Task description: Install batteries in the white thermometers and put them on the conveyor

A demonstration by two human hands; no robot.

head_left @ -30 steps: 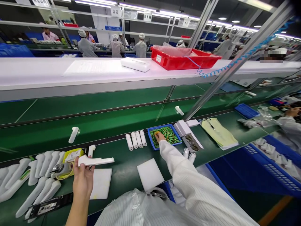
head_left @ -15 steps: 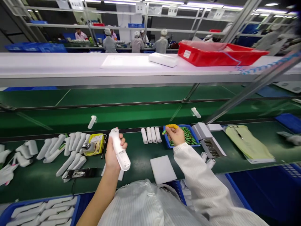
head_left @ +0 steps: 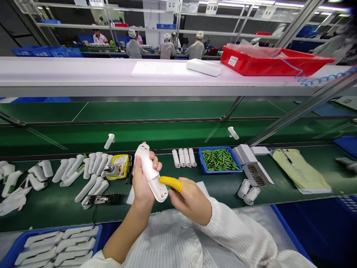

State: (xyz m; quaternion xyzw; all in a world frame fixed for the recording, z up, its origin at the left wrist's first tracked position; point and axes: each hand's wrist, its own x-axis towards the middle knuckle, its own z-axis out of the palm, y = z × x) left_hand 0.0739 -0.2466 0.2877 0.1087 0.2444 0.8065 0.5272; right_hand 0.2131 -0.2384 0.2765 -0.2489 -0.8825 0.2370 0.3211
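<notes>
My left hand [head_left: 145, 178] is wrapped round a white plastic handheld device housing [head_left: 147, 165], tilted with its recessed lower end toward me. At that end, my right hand [head_left: 191, 199], with a yellow finger cot [head_left: 171, 182] on one finger, pinches a small green part [head_left: 168, 187]. Mostly hidden by the fingers, the part looks like a narrow circuit board. A blue tray [head_left: 206, 171] behind my right hand holds many similar green parts [head_left: 220, 159]. Several short white housings [head_left: 184, 158] stand in a row left of the tray.
White housings [head_left: 68, 171] lie at left beside a yellow tray [head_left: 119, 175] and a black tool [head_left: 103, 200]. Right are two white cylinders [head_left: 248, 192], an open box [head_left: 255, 175] and yellow-green sheets [head_left: 301, 169]. A blue crate [head_left: 96, 242] is front left; a shelf [head_left: 92, 72] crosses above.
My right hand has moved left from the blue tray to the white housing, bringing a small green part. My left hand still holds the housing, and the head view has shifted slightly.
</notes>
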